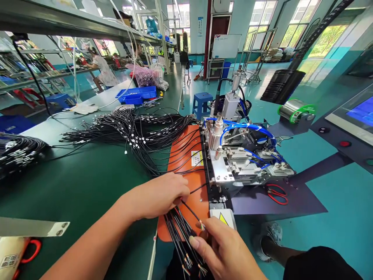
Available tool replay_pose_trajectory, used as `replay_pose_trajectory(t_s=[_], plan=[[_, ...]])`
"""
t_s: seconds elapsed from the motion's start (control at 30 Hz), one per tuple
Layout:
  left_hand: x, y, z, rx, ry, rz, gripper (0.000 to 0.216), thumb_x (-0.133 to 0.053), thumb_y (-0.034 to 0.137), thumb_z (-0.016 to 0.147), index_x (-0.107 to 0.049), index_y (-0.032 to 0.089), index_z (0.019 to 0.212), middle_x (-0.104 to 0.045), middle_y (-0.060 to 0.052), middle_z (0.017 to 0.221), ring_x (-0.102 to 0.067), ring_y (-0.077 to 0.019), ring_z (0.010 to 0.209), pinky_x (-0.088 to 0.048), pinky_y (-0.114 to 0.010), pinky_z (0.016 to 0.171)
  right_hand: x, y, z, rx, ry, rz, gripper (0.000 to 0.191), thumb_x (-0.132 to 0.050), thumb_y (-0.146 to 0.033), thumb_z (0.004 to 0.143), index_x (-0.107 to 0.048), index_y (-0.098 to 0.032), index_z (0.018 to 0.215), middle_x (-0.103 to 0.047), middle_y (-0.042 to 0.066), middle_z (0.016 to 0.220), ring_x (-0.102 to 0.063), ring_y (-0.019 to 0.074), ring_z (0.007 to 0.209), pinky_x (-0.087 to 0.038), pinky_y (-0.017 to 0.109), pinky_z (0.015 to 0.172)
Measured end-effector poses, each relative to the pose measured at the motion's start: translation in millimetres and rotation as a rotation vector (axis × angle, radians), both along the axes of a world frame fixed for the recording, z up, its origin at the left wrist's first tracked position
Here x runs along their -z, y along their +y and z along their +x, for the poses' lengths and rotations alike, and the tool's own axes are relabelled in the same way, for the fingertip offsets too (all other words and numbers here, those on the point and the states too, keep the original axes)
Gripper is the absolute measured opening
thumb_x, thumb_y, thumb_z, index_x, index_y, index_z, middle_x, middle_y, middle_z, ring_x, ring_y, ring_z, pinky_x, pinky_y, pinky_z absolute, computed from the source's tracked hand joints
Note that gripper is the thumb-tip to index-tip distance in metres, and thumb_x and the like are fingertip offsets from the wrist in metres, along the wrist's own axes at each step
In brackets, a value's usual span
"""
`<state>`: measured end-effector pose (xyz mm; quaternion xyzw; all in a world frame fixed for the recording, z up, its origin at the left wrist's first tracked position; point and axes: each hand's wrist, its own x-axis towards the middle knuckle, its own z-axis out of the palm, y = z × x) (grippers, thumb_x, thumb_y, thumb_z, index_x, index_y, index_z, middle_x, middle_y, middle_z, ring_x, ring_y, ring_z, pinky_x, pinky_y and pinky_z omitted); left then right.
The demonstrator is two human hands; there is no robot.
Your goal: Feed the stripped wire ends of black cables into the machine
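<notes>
Above the orange plate (186, 171), my left hand (164, 194) is closed round black cables. Below it hangs a bundle of cables (177, 229) with stripped, fanned wire ends at the bottom. One black cable (190, 210) runs out from the left hand toward my right hand (224, 249). My right hand pinches this cable near its end, where thin coloured wires show at the fingertips. Several other cables cross the plate and lead into the edge of a metal machine (230, 151) with blue air hoses. Fingers of the left hand are partly hidden from above.
A large heap of black cables (128, 128) covers the green table (96, 198), with another bundle (20, 151) at left. Red-handled scissors (276, 194) lie beneath the machine. A solder wire spool (297, 111) and control panel (346, 128) stand right. A blue tray (136, 95) sits farther back.
</notes>
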<state>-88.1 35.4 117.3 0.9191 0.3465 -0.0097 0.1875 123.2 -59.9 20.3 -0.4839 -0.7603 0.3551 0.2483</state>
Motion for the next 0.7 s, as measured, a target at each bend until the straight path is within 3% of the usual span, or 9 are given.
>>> replay_pose_trajectory(t_s=[0.13, 0.33, 0.5, 0.7], plan=[[3.6, 0, 8, -0.036, -0.114, 0.050, 0.021, -0.052, -0.001, 0.081, -0.059, 0.019, 0.076, -0.056, 0.001, 0.083, -0.054, -0.0141, 0.078, -0.040, -0.023, 0.067, -9.0, 6, 16, 0.180, 0.253, -0.158, 0.029, -0.056, -0.046, 0.093, -0.067, -0.023, 0.106, -0.068, 0.001, 0.075, -0.061, 0.0151, 0.060, -0.049, 0.022, 0.056], [43.4, -15, 47, 0.014, -0.239, 0.008, 0.018, -0.056, 0.005, 0.086, -0.065, 0.020, 0.091, -0.057, 0.000, 0.087, -0.055, -0.0122, 0.073, -0.039, -0.021, 0.060, 6.5, 12, 53, 0.386, 0.351, -0.327, 0.039, -0.064, -0.053, 0.085, -0.069, -0.021, 0.106, -0.072, 0.006, 0.083, -0.068, 0.0213, 0.073, -0.055, 0.026, 0.060], [75.7, -28, 76, -0.056, -0.398, 0.131, 0.017, -0.050, 0.018, 0.096, -0.066, 0.019, 0.090, -0.057, -0.002, 0.081, -0.052, -0.0129, 0.068, -0.039, -0.023, 0.057, 22.4, 9, 80, 0.524, 0.369, -0.335, 0.045, -0.069, -0.054, 0.081, -0.069, -0.018, 0.109, -0.072, 0.008, 0.086, -0.068, 0.0213, 0.074, -0.056, 0.027, 0.063], [97.9, -31, 86, -0.150, -0.491, 0.227, 0.022, -0.047, 0.023, 0.098, -0.066, 0.017, 0.089, -0.058, -0.004, 0.080, -0.054, -0.0145, 0.069, -0.041, -0.025, 0.059, 21.0, 4, 81, 0.582, 0.373, -0.285, 0.042, -0.067, -0.050, 0.084, -0.068, -0.017, 0.111, -0.067, 0.006, 0.083, -0.063, 0.0176, 0.068, -0.055, 0.026, 0.060]])
